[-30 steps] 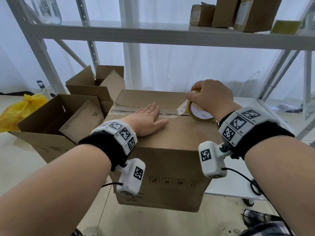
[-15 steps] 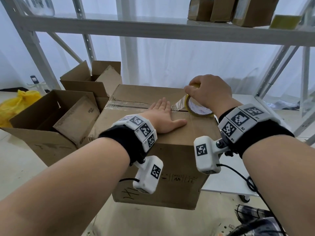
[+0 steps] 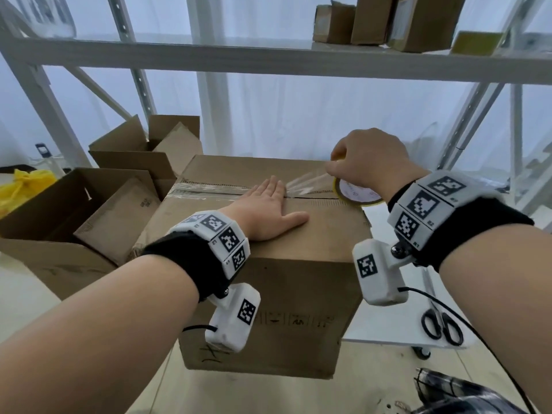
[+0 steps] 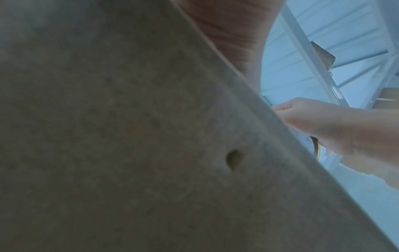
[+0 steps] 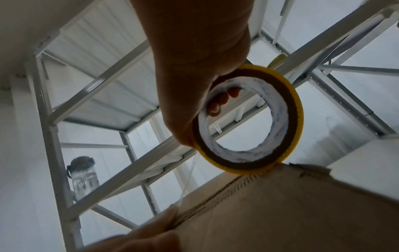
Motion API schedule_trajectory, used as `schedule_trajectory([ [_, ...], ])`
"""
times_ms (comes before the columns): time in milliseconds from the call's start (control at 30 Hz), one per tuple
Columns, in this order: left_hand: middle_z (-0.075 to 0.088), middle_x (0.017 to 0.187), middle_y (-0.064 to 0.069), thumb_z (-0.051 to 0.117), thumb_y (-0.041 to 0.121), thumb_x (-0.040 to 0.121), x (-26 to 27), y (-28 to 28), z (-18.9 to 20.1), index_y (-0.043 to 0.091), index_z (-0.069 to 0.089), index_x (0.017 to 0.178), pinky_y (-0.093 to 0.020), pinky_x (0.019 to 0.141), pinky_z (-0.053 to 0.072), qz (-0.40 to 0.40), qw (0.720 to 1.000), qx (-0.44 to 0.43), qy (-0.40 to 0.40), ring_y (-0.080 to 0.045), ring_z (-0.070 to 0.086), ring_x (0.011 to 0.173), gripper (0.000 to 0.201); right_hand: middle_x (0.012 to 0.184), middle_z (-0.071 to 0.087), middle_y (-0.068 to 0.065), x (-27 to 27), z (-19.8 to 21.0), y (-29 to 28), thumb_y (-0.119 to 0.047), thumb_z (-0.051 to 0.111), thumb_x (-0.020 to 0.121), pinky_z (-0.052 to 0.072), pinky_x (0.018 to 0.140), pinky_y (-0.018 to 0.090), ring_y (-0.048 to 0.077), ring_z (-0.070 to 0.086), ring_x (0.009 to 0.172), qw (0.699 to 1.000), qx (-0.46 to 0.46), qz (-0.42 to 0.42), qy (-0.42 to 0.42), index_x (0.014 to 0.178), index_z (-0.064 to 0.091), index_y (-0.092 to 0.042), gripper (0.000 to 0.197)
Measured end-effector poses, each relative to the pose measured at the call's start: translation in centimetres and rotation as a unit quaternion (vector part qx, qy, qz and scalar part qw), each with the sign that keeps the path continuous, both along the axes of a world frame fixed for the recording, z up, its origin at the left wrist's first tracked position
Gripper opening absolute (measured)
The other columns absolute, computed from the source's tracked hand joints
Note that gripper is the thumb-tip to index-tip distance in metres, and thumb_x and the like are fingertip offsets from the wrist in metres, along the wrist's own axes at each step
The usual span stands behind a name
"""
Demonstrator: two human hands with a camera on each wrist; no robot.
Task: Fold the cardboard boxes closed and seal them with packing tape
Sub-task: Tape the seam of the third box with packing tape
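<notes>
A closed cardboard box (image 3: 313,243) stands in front of me, with clear tape along the left part of its top seam. My left hand (image 3: 268,210) lies flat on the top, fingers straight, pressing the tape down at the seam. My right hand (image 3: 367,162) grips a yellow-edged tape roll (image 3: 355,195) at the box's right end, fingers hooked through its core (image 5: 222,100). A clear tape strip (image 3: 307,185) stretches taut from the roll to my left fingertips. The left wrist view is mostly filled by the box side (image 4: 129,136).
Two open cardboard boxes (image 3: 89,210) stand to the left, a yellow bag (image 3: 24,186) beyond them. Black scissors (image 3: 442,324) lie on the white table (image 3: 388,339) at right. A white metal rack (image 3: 268,58) overhead carries small boxes (image 3: 373,19).
My right hand has pulled the roll rightward to the box's right end, drawing out more tape. My left hand has slid right along the seam.
</notes>
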State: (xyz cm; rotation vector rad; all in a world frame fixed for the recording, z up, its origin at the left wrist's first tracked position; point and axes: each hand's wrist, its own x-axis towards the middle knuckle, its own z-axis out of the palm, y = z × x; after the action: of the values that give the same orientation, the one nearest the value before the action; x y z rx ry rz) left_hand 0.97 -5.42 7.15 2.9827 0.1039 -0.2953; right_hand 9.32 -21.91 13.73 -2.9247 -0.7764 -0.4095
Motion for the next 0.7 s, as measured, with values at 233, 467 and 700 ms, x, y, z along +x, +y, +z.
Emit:
schedule_trajectory([
  [233, -0.012, 0.159, -0.004, 0.024, 0.071, 0.089, 0.0, -0.1, 0.4, 0.014, -0.006, 0.152, -0.03, 0.116, -0.005, -0.001, 1.0, -0.009, 0.015, -0.015, -0.01, 0.146, 0.09, 0.077, 0.056, 0.0, 1.6, -0.4, -2.1, -0.054, 0.061, 0.082, 0.038, 0.064, 0.032, 0.02, 0.051, 0.076, 0.977, 0.194, -0.029, 0.083, 0.076, 0.055, -0.016, 0.038],
  [467, -0.012, 0.157, -0.017, 0.023, 0.074, 0.087, 0.5, -2.0, 1.1, 0.031, -0.005, 0.151, -0.043, 0.118, -0.004, -0.001, 0.999, 0.023, 0.042, -0.032, -0.009, 0.146, 0.082, 0.087, 0.061, -0.001, 0.7, -1.3, -0.7, -0.048, 0.065, 0.079, 0.047, 0.078, 0.037, 0.022, 0.056, 0.09, 0.968, 0.233, -0.022, 0.094, 0.093, 0.064, -0.019, 0.033],
  [700, -0.01, 0.159, -0.002, 0.019, 0.063, 0.095, 0.9, -1.5, 0.9, 0.015, -0.002, 0.152, -0.033, 0.118, -0.005, -0.064, 0.998, 0.003, 0.022, -0.013, -0.008, 0.146, 0.078, 0.116, 0.061, 0.002, 0.4, -1.1, 1.0, -0.054, 0.058, 0.079, 0.046, 0.086, 0.04, 0.028, 0.053, 0.111, 0.987, 0.134, -0.057, 0.064, 0.113, 0.061, -0.023, 0.046],
])
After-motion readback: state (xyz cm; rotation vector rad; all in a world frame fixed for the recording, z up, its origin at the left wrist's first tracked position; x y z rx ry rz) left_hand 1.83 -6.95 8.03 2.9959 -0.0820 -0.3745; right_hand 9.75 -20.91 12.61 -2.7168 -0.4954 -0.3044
